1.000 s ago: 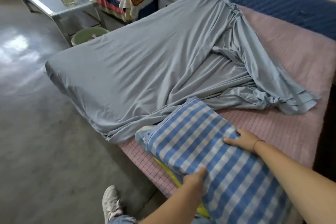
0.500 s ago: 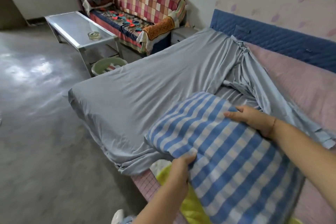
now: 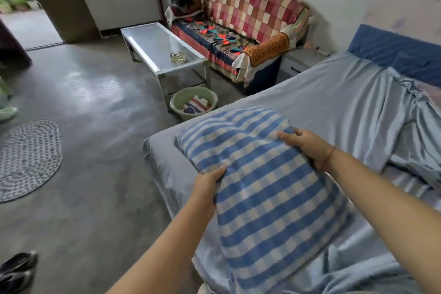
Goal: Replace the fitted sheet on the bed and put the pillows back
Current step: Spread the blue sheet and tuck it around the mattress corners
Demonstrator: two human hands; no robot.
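The left hand (image 3: 207, 186) pinches the near-left edge of the blue checked pillow (image 3: 267, 198), thumb on top; the right hand (image 3: 307, 148) clasps its far-right edge. The pillow spans between them, over the grey-blue fitted sheet (image 3: 322, 107). Beyond the right hand the sheet lies bunched, untucked short of the headboard (image 3: 393, 45); best, I judge, to park the pillow left of those folds, both grips level.

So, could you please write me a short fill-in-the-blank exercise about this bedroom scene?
1. The left hand and right hand both grip the checked ____.
2. The ashtray sits on the coffee ____.
3. The green basin stands on the ____.
4. The headboard is coloured ____.
Missing words: pillow; table; floor; blue.
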